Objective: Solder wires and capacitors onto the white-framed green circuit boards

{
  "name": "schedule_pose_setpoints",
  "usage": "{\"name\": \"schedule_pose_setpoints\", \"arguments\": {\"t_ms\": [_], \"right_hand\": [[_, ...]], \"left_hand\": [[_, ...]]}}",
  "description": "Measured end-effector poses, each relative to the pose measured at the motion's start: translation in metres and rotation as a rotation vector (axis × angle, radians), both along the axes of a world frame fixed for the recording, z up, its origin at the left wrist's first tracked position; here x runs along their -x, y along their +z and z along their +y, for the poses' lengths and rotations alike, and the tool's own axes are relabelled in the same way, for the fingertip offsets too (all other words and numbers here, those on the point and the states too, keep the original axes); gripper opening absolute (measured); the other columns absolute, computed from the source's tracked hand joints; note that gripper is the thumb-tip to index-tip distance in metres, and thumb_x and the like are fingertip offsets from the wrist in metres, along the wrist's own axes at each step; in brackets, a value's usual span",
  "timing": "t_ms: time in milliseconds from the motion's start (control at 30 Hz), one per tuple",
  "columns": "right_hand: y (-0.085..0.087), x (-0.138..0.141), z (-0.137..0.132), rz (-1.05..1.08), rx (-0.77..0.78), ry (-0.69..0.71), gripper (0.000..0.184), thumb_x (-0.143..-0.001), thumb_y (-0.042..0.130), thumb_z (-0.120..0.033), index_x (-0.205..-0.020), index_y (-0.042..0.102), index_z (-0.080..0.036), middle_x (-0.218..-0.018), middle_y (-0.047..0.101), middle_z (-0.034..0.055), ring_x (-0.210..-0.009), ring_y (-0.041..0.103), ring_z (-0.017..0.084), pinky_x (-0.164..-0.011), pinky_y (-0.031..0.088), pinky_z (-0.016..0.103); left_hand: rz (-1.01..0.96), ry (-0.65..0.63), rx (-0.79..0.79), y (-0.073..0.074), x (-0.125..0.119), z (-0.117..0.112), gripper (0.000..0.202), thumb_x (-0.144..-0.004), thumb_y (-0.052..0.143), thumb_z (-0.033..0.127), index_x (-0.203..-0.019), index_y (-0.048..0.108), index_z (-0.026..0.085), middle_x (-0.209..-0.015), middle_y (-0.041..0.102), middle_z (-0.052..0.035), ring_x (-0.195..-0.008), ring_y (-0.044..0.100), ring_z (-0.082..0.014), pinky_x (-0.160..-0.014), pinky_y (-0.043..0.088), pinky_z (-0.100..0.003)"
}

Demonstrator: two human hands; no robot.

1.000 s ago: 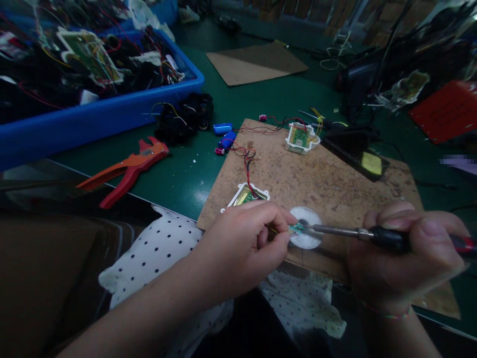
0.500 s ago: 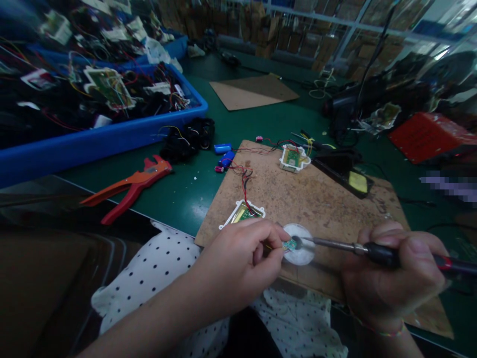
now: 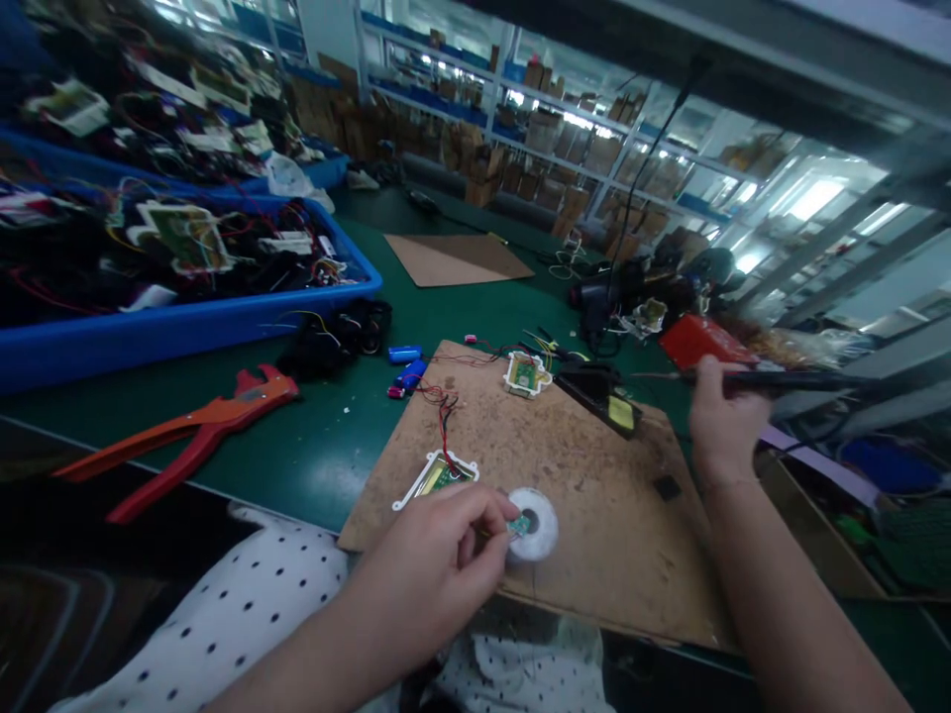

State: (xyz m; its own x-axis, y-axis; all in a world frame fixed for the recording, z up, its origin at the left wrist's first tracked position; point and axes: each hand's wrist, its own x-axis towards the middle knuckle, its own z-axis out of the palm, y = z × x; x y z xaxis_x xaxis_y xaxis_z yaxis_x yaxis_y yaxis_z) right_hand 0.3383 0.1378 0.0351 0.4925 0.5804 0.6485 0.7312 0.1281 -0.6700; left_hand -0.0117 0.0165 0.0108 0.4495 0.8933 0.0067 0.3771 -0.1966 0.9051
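My left hand (image 3: pixel 446 555) is closed in a pinch on a small green circuit board (image 3: pixel 519 526), holding it over a round white spool (image 3: pixel 544 540) on the brown board (image 3: pixel 594 515). Its fingertips partly hide the small board. Just beyond this hand lies a white-framed circuit board (image 3: pixel 427 481) with red and black wires. Away to the right, my right hand (image 3: pixel 726 426) is wrapped round a soldering iron (image 3: pixel 802 381), raised with the tip pointing left. Below and left of that tip is a black iron stand (image 3: pixel 583 386) with a yellow sponge (image 3: pixel 621 413).
Orange-red cutting pliers (image 3: pixel 215 416) lie at left on the green table (image 3: pixel 327 446). Blue bins (image 3: pixel 185 322) full of wired parts stand behind. Another framed circuit board (image 3: pixel 526 374), blue cylinders (image 3: pixel 408 371), a cardboard sheet (image 3: pixel 457 259) and a red box (image 3: pixel 702 342) lie farther back.
My right hand has lifted the soldering iron off the spool area and carried it right and away from me. My left hand still pinches the small board over the spool. The view has tilted up.
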Motion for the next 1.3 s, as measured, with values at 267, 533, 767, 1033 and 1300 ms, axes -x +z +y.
{"name": "schedule_pose_setpoints", "arguments": {"t_ms": [267, 533, 767, 1033, 1300], "right_hand": [[-0.048, 0.026, 0.036, 0.023, 0.315, 0.104, 0.039, -0.094, 0.056, -0.051, -0.098, 0.067, -0.014, -0.087, 0.069, 0.0029, -0.081, 0.066, 0.016, -0.08, 0.054, 0.036], [-0.029, -0.026, -0.043, -0.077, 0.593, 0.217, 0.042, -0.096, 0.054, -0.051, -0.116, 0.063, -0.015, -0.094, 0.069, 0.005, -0.081, 0.066, 0.015, -0.077, 0.056, 0.035], [0.003, -0.058, -0.109, -0.365, 0.826, 0.524, 0.04, -0.084, 0.068, -0.049, -0.117, 0.072, -0.026, -0.117, 0.068, 0.009, -0.107, 0.064, 0.024, -0.089, 0.053, 0.039], [-0.01, -0.069, -0.088, -0.508, 0.926, 0.664, 0.037, -0.08, 0.071, -0.051, -0.105, 0.075, -0.024, -0.1, 0.069, 0.0081, -0.09, 0.066, 0.022, -0.083, 0.054, 0.038], [-0.02, -0.052, -0.085, -0.495, 0.779, 0.597, 0.049, -0.086, 0.063, -0.055, -0.12, 0.068, -0.02, -0.104, 0.068, 0.0129, -0.092, 0.063, 0.026, -0.085, 0.05, 0.044]], "left_hand": [[0.041, -0.011, -0.04, -0.003, -0.002, 0.0, 0.016, -0.09, 0.052, 0.021, -0.077, 0.062, 0.019, -0.111, 0.072, -0.0043, -0.064, 0.058, -0.0115, -0.061, 0.045, -0.026], [0.095, -0.012, -0.142, -0.002, 0.0, -0.001, 0.022, -0.094, 0.052, 0.032, -0.082, 0.066, 0.02, -0.113, 0.072, -0.0056, -0.07, 0.063, -0.0162, -0.065, 0.05, -0.03], [0.098, 0.027, -0.204, -0.007, 0.002, -0.007, 0.018, -0.096, 0.053, 0.035, -0.097, 0.065, 0.022, -0.113, 0.068, -0.0054, -0.073, 0.062, -0.017, -0.068, 0.05, -0.03], [0.174, 0.181, -0.076, -0.005, 0.007, -0.006, 0.033, -0.091, 0.061, 0.04, -0.115, 0.056, 0.018, -0.099, 0.063, -0.0056, -0.064, 0.058, -0.0158, -0.063, 0.045, -0.03], [0.193, 0.234, -0.079, -0.002, 0.004, 0.0, 0.028, -0.094, 0.056, 0.041, -0.11, 0.064, 0.019, -0.088, 0.067, -0.0046, -0.071, 0.061, -0.0199, -0.076, 0.044, -0.035]]}}
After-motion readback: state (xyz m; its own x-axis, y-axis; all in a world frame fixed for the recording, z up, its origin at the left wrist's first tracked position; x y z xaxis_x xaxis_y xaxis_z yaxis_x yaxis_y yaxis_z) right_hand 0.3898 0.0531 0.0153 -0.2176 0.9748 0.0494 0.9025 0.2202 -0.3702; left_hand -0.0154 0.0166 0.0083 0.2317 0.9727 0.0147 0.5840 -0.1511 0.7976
